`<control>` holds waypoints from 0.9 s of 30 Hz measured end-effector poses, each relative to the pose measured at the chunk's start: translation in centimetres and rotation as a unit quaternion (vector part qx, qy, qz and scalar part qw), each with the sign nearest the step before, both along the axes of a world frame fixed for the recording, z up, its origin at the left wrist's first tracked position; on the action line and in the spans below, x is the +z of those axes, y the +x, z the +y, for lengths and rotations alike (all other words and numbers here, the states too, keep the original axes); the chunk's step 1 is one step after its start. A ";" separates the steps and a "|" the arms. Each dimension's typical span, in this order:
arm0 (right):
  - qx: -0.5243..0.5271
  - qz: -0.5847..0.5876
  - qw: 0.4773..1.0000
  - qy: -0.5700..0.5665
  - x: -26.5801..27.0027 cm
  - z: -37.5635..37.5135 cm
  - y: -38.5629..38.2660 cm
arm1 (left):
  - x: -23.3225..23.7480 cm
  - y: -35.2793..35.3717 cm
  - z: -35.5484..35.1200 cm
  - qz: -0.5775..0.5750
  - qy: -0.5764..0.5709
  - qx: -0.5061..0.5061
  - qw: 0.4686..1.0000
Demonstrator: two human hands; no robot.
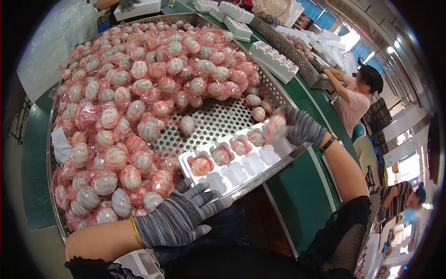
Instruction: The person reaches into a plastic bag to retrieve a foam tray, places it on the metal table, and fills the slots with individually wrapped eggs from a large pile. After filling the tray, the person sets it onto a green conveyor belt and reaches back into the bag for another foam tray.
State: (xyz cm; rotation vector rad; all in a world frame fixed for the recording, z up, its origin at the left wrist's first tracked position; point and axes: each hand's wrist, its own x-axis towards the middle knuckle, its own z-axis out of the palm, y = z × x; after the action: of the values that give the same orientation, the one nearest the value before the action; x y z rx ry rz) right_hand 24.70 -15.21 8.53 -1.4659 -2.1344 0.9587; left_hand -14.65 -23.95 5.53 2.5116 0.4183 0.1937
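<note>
My right hand [302, 124], in a grey striped glove, grips a plastic-wrapped egg [276, 126] with red print over the far right end of a white foam egg tray [225, 189]. Several wrapped eggs, such as one wrapped egg [200, 166] at the left end, sit in the tray's back row; bare foam shows in the front-row pockets. My left hand [179, 215], gloved alike, has its fingers spread by the tray's near left corner. It appears to touch the tray's edge. A single egg [186, 125] lies behind the tray, slightly blurred.
A large perforated metal bin [218, 114] holds a big heap of wrapped eggs [121, 93]. Its raised rim [274, 86] runs along the right. Beyond it, a green table [297, 209] carries white foam trays [274, 62]. A co-worker [355, 93] stands at another bin on the right.
</note>
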 end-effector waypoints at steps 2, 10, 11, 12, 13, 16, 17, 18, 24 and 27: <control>-0.016 -0.269 0.958 0.103 -0.2 -0.1 0.0 | -0.1 0.0 -0.1 -0.008 0.003 0.000 1.000; 0.009 -0.396 0.914 0.085 1.9 0.6 -1.7 | -0.1 0.0 0.0 -0.004 -0.008 0.010 1.000; 0.003 -0.408 0.910 0.068 2.3 0.4 -2.7 | -0.2 0.1 0.0 -0.007 -0.010 0.008 1.000; 0.000 -0.421 0.904 0.077 2.6 0.1 -3.5 | -0.1 0.1 0.0 -0.006 -0.004 0.006 1.000; 0.006 -0.438 0.894 0.090 1.8 0.4 -3.6 | -0.1 0.1 0.1 -0.004 -0.004 0.004 1.000; 0.005 -0.468 0.879 0.090 1.6 1.0 -6.8 | 0.2 0.3 0.0 0.007 -0.001 0.003 1.000; 0.000 -0.465 0.885 0.020 1.3 1.7 -6.2 | 0.1 0.3 0.0 0.004 0.000 0.004 1.000; -0.005 -0.459 0.887 -0.051 1.0 2.9 -5.1 | 0.0 0.3 -0.1 0.002 0.001 0.005 1.000; 0.038 -0.425 0.904 0.003 0.9 2.5 -3.1 | 0.0 0.1 0.2 0.006 0.005 -0.007 1.000; 0.102 -0.401 0.906 0.095 -2.1 2.1 -3.1 | -0.3 0.4 -0.1 -0.005 0.025 -0.008 1.000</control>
State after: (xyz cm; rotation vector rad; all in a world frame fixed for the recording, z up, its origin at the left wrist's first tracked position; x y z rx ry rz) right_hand 21.63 -13.15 6.44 -1.7460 -2.8883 0.1612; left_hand -14.25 -24.01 5.26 2.5608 0.3945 0.2144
